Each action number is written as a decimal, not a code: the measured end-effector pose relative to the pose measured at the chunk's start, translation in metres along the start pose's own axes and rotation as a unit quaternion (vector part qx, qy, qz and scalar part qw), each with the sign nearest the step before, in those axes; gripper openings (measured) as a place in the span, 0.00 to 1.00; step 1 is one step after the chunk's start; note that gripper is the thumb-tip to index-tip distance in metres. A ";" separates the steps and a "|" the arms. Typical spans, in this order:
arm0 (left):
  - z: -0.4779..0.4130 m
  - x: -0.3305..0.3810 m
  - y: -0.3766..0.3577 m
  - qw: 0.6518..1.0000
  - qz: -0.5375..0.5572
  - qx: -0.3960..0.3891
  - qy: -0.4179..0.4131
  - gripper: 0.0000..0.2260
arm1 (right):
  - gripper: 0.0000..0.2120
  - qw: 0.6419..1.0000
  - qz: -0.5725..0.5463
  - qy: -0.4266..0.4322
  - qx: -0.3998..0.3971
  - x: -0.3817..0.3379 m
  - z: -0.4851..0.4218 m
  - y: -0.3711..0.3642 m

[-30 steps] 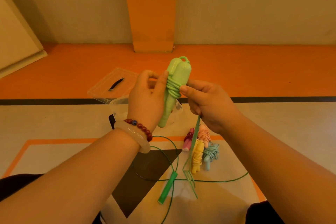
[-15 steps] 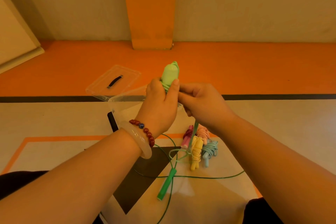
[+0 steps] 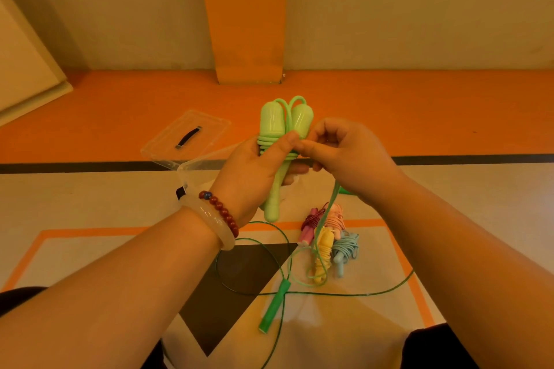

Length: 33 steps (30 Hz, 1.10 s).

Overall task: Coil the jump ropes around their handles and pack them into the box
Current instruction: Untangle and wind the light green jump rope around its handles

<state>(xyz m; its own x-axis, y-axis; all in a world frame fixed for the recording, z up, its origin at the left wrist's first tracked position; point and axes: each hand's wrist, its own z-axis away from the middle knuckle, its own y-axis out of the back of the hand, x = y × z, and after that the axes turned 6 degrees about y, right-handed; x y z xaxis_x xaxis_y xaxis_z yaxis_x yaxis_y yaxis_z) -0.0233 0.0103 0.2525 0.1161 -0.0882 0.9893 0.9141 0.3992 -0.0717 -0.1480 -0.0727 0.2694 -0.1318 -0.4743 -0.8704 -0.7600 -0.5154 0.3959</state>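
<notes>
The L hand (image 3: 257, 171) is clamped round the pair of light-green handles (image 3: 286, 121). Its thumb is laid across the wound turns. The handles are held side by side, fat ends up, above the floor (image 3: 90, 204) and in front of the clear box (image 3: 192, 168). The R hand (image 3: 350, 159) is closed in a pinch on the light-green cord (image 3: 332, 199) right at the coil, fingertips touching the L thumb. From the pinch the spare cord hangs down to a slack loop on the floor.

Step in hand, as judged: winding, w/ a fair length of cord left to go.

- Cord should be pulled taut before each pass.
- Each turn should be laid snug beside the last, not piled on it.
- The L thumb should be lifted only as the cord goes under, then pressed back, or the turns may spring loose.
- Handles should be held parallel so the coil isn't skewed.
- Slack should be fed clear of the coiled bundles (image 3: 325, 244), which it lies across, as a snag is likely there.
- The tail end should be tucked under the last turn.

Further out, those bundles (pink, peach, yellow, blue) lie together on the floor, not yet boxed. A dark-green rope (image 3: 274, 307) is spread uncoiled nearby. The lid (image 3: 186, 138) lies off, behind the box.
</notes>
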 end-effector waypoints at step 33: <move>-0.002 0.008 0.007 0.986 -0.017 0.163 -0.022 0.13 | 0.04 0.999 -0.053 -0.005 -0.006 -0.009 -0.001 -0.003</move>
<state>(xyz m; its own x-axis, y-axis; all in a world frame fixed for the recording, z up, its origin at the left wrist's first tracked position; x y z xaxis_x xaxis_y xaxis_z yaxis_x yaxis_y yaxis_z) -0.0153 0.0110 0.2596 0.0641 -0.0708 0.9954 0.7431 0.6692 -0.0003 -0.1436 -0.0673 0.2767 -0.0572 -0.4094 -0.9105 -0.7629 -0.5703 0.3044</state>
